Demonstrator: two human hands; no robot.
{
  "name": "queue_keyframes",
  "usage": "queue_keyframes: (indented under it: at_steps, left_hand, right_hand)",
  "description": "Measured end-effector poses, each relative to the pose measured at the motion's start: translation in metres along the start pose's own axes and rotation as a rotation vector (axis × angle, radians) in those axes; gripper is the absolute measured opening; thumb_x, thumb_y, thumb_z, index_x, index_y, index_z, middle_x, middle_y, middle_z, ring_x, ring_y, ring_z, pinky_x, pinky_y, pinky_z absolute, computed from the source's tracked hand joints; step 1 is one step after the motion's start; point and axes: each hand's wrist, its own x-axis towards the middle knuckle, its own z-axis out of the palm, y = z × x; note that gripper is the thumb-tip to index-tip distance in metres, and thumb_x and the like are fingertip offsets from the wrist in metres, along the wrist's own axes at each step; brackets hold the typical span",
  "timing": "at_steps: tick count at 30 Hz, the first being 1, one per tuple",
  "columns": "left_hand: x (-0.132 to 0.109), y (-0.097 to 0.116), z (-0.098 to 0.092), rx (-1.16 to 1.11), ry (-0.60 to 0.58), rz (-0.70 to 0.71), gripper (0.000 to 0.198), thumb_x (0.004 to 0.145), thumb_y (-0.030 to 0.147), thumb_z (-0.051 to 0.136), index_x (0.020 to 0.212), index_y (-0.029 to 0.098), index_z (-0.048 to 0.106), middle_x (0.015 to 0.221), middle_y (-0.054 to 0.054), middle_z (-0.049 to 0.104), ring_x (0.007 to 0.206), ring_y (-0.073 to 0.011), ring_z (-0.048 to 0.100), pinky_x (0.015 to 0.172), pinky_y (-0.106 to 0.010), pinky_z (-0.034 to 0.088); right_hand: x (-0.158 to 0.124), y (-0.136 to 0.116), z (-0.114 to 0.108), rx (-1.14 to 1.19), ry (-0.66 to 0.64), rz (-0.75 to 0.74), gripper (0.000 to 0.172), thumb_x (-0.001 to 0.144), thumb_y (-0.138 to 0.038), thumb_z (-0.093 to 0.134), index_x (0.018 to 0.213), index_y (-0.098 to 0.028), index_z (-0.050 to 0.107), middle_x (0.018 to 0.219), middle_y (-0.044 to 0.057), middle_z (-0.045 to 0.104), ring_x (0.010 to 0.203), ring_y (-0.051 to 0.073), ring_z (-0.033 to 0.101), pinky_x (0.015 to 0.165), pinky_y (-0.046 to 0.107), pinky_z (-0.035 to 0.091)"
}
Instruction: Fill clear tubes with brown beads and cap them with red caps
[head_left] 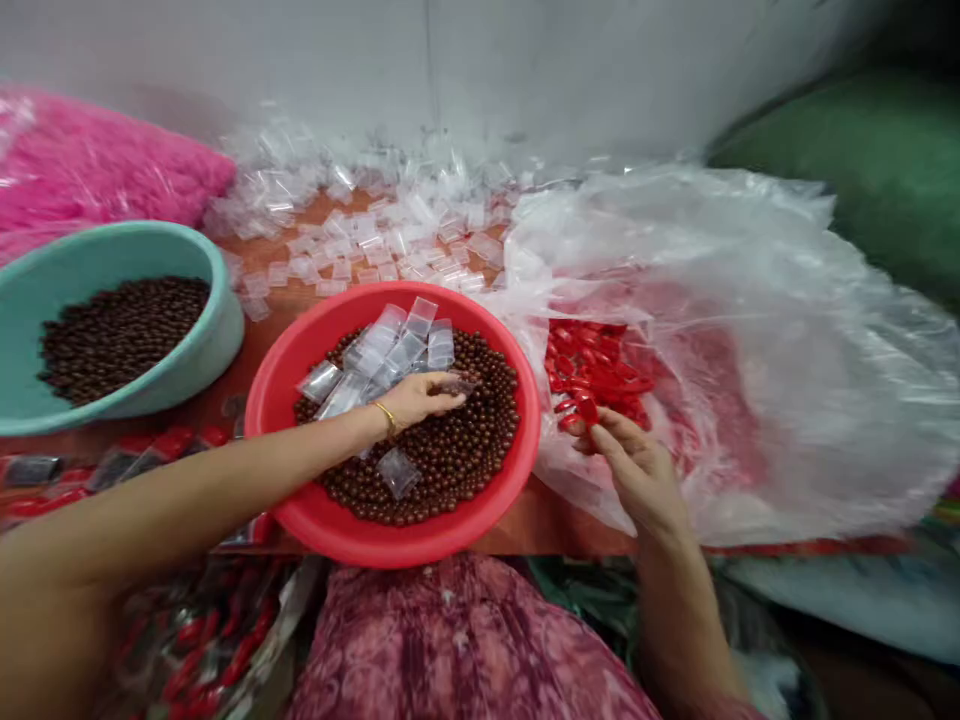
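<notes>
In the head view, your right hand (637, 455) has thumb and fingers pinched on a glossy red piece (587, 408), held over the mouth of the clear plastic bag (825, 350) toward the right end of the table (555, 530). It looks light, fairly stiff and slick, so a thumb-and-forefinger hold on its broad face should serve; pressing hard at the rim might make it skid. More red pieces (592, 365) lie heaped in the bag mouth, just beside the right rim of the red basin (525, 430). The bag seems thin and limp, best held by its lip. Your left hand (416, 402) reaches over the basin's left rim, fingers close together above the brown beads (465, 460); something clear and dark shows at the fingertips, but you cannot tell from here whether it is gripped. The beads look small, hard and apt to roll, easier scooped than picked singly. The clear sleeves (375, 355), piled toward the basin's far rim, seem feather-light, thin and slippery; take them by opposite side edges, as squeezing their flat faces could crease them.
</notes>
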Motion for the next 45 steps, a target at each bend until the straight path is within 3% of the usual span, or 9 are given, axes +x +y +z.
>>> queue_keyframes:
  at_steps: [5, 10, 15, 21, 27, 33, 38, 42, 45]
  left_hand:
    - [-0.017, 0.015, -0.003, -0.184, -0.121, 0.056, 0.053, 0.052, 0.036, 0.082, 0.094, 0.014, 0.059, 0.095, -0.005, 0.066, 0.087, -0.0133, 0.059, 0.079, -0.025, 0.043]
    - [-0.029, 0.018, -0.002, -0.11, -0.152, 0.167, 0.047, 0.057, 0.032, 0.081, 0.091, 0.014, 0.055, 0.088, -0.005, 0.065, 0.083, -0.0129, 0.061, 0.085, -0.03, 0.045]
    - [-0.032, 0.011, 0.001, 0.112, -0.095, 0.301, 0.038, 0.065, 0.032, 0.072, 0.092, 0.012, 0.054, 0.085, -0.003, 0.062, 0.08, -0.0124, 0.056, 0.083, -0.029, 0.044]
    - [-0.038, 0.012, 0.007, 0.17, -0.186, 0.326, 0.029, 0.072, 0.031, 0.063, 0.091, 0.015, 0.05, 0.076, 0.001, 0.056, 0.069, -0.0105, 0.053, 0.07, -0.026, 0.045]
    - [-0.041, 0.017, 0.009, 0.122, -0.204, 0.254, 0.026, 0.07, 0.031, 0.056, 0.088, 0.016, 0.045, 0.064, 0.005, 0.048, 0.047, -0.0077, 0.046, 0.047, -0.021, 0.039]
    - [-0.038, 0.017, 0.008, 0.207, -0.029, 0.377, 0.018, 0.064, 0.023, 0.058, 0.077, 0.014, 0.05, 0.066, 0.004, 0.048, 0.059, -0.0076, 0.043, 0.055, -0.02, 0.038]
    - [-0.037, 0.015, 0.006, 0.257, -0.036, 0.298, 0.014, 0.058, 0.023, 0.055, 0.065, 0.015, 0.046, 0.057, 0.006, 0.041, 0.052, -0.0063, 0.036, 0.047, -0.018, 0.03]
    - [-0.04, 0.02, 0.006, 0.308, -0.04, 0.271, 0.014, 0.056, 0.024, 0.054, 0.063, 0.016, 0.045, 0.053, 0.007, 0.041, 0.048, -0.0066, 0.036, 0.044, -0.018, 0.028]
    - [-0.044, 0.027, 0.01, 0.301, -0.064, 0.286, 0.014, 0.057, 0.025, 0.054, 0.065, 0.017, 0.045, 0.052, 0.007, 0.043, 0.047, -0.007, 0.039, 0.044, -0.018, 0.03]
  right_hand:
    - [-0.007, -0.018, 0.004, 0.128, -0.103, -0.109, 0.015, 0.067, -0.026, 0.058, 0.081, -0.02, 0.058, 0.065, -0.003, 0.061, 0.051, 0.009, 0.055, 0.049, 0.023, 0.047]
    - [-0.008, -0.035, 0.026, 0.201, -0.175, -0.146, 0.02, 0.066, -0.025, 0.056, 0.085, -0.021, 0.057, 0.06, -0.005, 0.055, 0.042, 0.007, 0.047, 0.041, 0.021, 0.042]
    - [-0.005, -0.05, 0.057, 0.058, -0.258, -0.223, 0.022, 0.077, -0.038, 0.056, 0.092, -0.021, 0.058, 0.06, -0.005, 0.051, 0.042, 0.006, 0.043, 0.041, 0.019, 0.038]
    - [0.0, -0.053, 0.08, -0.212, -0.415, -0.331, 0.034, 0.086, -0.04, 0.047, 0.111, -0.021, 0.062, 0.07, -0.001, 0.056, 0.054, 0.008, 0.048, 0.05, 0.021, 0.042]
    - [0.002, -0.05, 0.093, -0.457, -0.457, -0.718, 0.034, 0.09, -0.027, 0.045, 0.12, -0.023, 0.058, 0.091, 0.005, 0.062, 0.082, 0.014, 0.058, 0.075, 0.028, 0.048]
    - [0.0, -0.049, 0.097, -0.728, -0.398, -1.031, 0.046, 0.09, -0.016, 0.04, 0.135, -0.023, 0.042, 0.078, 0.003, 0.053, 0.07, 0.012, 0.055, 0.063, 0.024, 0.048]
    - [0.0, -0.043, 0.098, -0.762, -0.464, -1.141, 0.055, 0.088, -0.01, 0.038, 0.141, -0.02, 0.032, 0.075, 0.003, 0.054, 0.065, 0.013, 0.056, 0.058, 0.024, 0.049]
    - [-0.002, -0.047, 0.096, -0.704, -0.47, -1.184, 0.048, 0.087, -0.011, 0.04, 0.134, -0.014, 0.043, 0.07, 0.003, 0.057, 0.059, 0.012, 0.055, 0.053, 0.023, 0.047]
    - [-0.001, -0.057, 0.096, -0.575, -0.42, -1.122, 0.032, 0.088, -0.017, 0.042, 0.114, -0.016, 0.061, 0.069, 0.003, 0.06, 0.06, 0.012, 0.057, 0.058, 0.023, 0.048]
